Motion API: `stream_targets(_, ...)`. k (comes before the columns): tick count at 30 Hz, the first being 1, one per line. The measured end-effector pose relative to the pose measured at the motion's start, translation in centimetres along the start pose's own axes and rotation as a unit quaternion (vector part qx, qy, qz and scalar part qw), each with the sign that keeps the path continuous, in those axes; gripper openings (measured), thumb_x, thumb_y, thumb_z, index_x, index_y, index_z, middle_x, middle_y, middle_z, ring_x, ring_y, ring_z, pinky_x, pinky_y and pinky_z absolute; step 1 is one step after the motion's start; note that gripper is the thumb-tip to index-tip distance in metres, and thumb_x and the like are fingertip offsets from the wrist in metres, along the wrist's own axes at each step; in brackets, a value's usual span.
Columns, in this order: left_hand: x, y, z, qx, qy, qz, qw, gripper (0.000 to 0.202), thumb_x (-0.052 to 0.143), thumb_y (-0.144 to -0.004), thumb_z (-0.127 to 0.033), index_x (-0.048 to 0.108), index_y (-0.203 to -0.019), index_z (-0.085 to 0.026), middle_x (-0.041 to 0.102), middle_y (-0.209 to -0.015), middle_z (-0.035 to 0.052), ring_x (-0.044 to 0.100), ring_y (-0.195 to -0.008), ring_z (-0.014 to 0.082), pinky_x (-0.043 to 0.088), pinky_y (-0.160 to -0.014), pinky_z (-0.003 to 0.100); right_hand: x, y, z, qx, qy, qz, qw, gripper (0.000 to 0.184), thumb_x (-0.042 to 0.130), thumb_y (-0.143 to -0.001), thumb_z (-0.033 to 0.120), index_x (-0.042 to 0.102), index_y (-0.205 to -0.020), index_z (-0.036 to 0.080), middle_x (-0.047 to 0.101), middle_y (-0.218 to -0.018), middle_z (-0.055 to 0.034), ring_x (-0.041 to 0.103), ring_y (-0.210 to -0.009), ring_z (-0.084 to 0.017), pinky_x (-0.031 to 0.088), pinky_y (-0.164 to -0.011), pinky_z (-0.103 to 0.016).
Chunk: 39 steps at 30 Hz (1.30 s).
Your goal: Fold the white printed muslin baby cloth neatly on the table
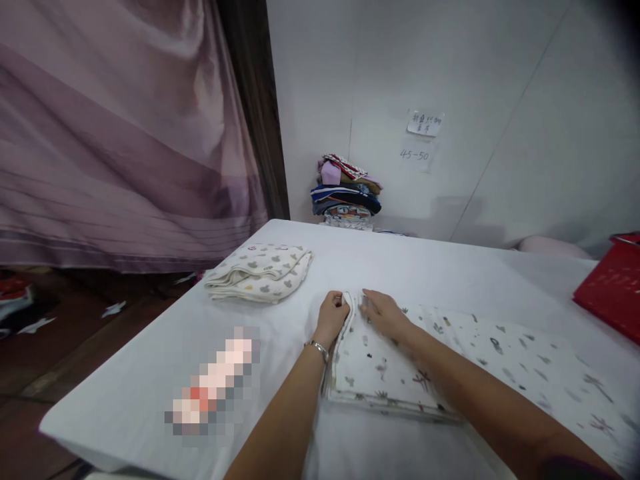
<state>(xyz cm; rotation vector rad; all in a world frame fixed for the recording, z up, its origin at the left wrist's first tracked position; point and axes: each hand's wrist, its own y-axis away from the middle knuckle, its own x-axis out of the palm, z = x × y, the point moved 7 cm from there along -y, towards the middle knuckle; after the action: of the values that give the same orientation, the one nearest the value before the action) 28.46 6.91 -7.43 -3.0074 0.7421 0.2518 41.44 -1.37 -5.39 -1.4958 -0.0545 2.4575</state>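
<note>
A white printed blanket (pixel 400 373) with palm trees and flamingos lies on the table in front of me, in folded layers at its left end and stretching off to the right. My left hand (pixel 331 316), with a bracelet at the wrist, pinches the far left corner of the folded layers between thumb and fingers. Just to its right, my right hand (pixel 386 315) lies on top of the cloth near the same edge, fingers stretched out and slightly blurred. Another folded white cloth (pixel 265 272) with a grey print rests farther left, apart from both hands.
The white table (pixel 135 373) ends at the left above a dark floor. A pixelated object (pixel 215 383) lies on it. Against the wall is a stack of folded fabrics (pixel 346 193). A red box-like item (pixel 613 287) sits at right; a pink curtain (pixel 125 133) hangs left.
</note>
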Motion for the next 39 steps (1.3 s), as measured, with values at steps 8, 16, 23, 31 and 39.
stream_targets(8, -0.8, -0.3, -0.4, 0.044, -0.081, -0.067, 0.993, 0.018, 0.054, -0.070, -0.015, 0.051, -0.087, -0.019, 0.063, -0.078, 0.0009, 0.056, -0.069, 0.0120, 0.041, -0.064, 0.023, 2.6, -1.1, 0.8, -0.013, 0.003, -0.007, 1.000, 0.047, 0.039, -0.088, 0.035, 0.041, -0.131, 0.016, 0.052, -0.127, -0.0110, 0.045, -0.117, -0.020, 0.027, -0.102, -0.039)
stream_targets(16, -1.5, -0.8, 0.4, 0.002, -0.074, -0.079, 0.994, 0.023, 0.055, -0.068, -0.014, 0.054, -0.090, -0.018, 0.064, -0.083, 0.0037, 0.056, -0.068, 0.0129, 0.043, -0.066, 0.025, 1.6, -0.9, 1.4, -0.039, -0.018, -0.064, 0.997, 0.039, 0.042, -0.086, 0.034, 0.051, -0.121, 0.019, 0.052, -0.125, -0.0100, 0.044, -0.117, -0.021, 0.030, -0.100, -0.039)
stream_targets(23, -1.8, -0.8, 0.4, 0.002, -0.009, -0.074, 0.997, 0.027, 0.058, -0.068, -0.021, 0.056, -0.094, -0.016, 0.066, -0.090, 0.0074, 0.060, -0.077, 0.0137, 0.047, -0.070, 0.026, -0.6, -2.5, 2.5, 0.065, -0.108, -0.050, 0.991, 0.033, 0.041, -0.086, 0.043, 0.061, -0.074, 0.020, 0.060, -0.069, -0.0003, 0.053, -0.065, -0.014, 0.038, -0.061, -0.025)
stream_targets(31, -1.8, -0.7, 0.1, 0.030, 0.008, -0.090, 0.995, 0.019, 0.054, -0.070, -0.018, 0.057, -0.089, -0.016, 0.065, -0.086, 0.0051, 0.060, -0.075, 0.0126, 0.047, -0.073, 0.026, 0.9, -3.8, 2.5, 0.102, -0.111, -0.010, 0.989, 0.020, 0.050, -0.079, 0.032, 0.060, -0.067, 0.018, 0.060, -0.062, 0.0011, 0.050, -0.059, -0.012, 0.032, -0.054, -0.022)
stream_targets(39, -1.7, -0.4, -0.2, 0.058, -0.052, -0.094, 0.993, 0.018, 0.051, -0.072, -0.018, 0.057, -0.089, -0.018, 0.064, -0.083, 0.0028, 0.058, -0.068, 0.0116, 0.044, -0.066, 0.024, 0.5, -3.9, 3.9, 0.061, -0.171, -0.025, 0.983, 0.021, 0.049, -0.078, 0.032, 0.055, -0.064, 0.019, 0.056, -0.056, 0.0035, 0.049, -0.055, -0.011, 0.034, -0.054, -0.021)
